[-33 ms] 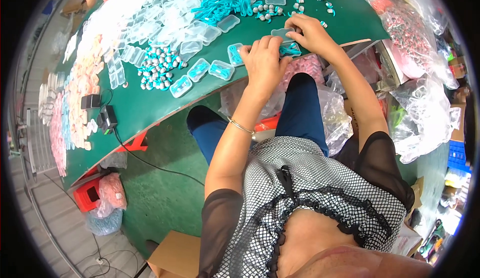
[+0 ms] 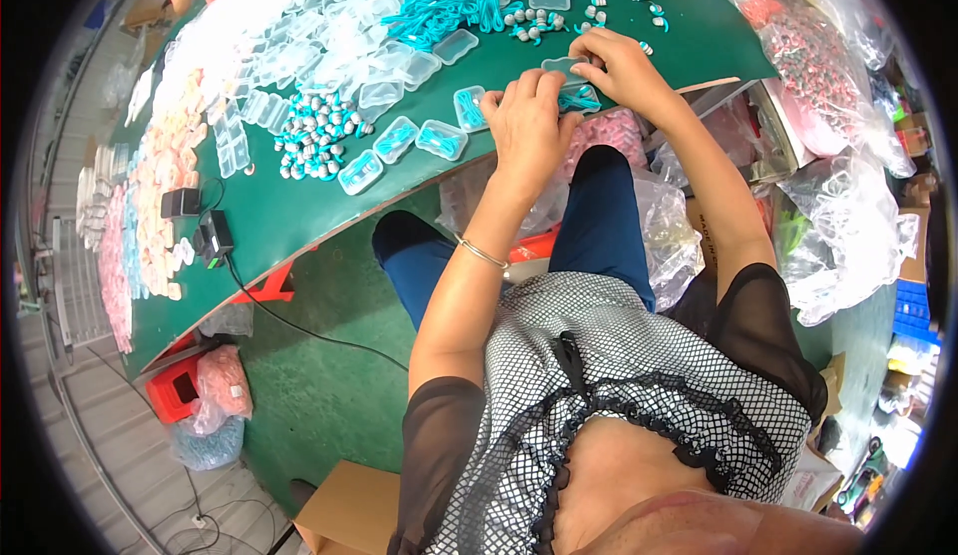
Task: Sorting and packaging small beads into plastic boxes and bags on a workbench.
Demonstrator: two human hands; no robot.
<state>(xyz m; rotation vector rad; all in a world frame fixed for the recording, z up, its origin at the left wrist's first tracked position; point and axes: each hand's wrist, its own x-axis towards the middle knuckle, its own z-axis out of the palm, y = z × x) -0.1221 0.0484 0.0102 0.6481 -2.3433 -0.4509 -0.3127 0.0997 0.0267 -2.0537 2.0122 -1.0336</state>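
At the table's near edge, both my hands are on a small clear plastic box (image 2: 565, 69) with its lid raised. Teal cord (image 2: 579, 99) lies in its near part. My left hand (image 2: 526, 121) has its fingers curled over the box's left side, hiding part of it. From the right, my right hand (image 2: 621, 64) grips the lid's edge with bent fingers. Close by my left fingers sits another clear box (image 2: 465, 106) with teal cord inside. Further left lie more filled boxes, including one box (image 2: 441, 141) and another box (image 2: 361, 173).
Teal cords (image 2: 444, 1) are heaped at the back among many empty clear boxes (image 2: 319, 31). A pile of small grey-and-teal pieces (image 2: 317, 136) lies left. Black adapters (image 2: 213, 238) with a cable stand at the table's edge. Plastic bags (image 2: 843, 236) crowd the right.
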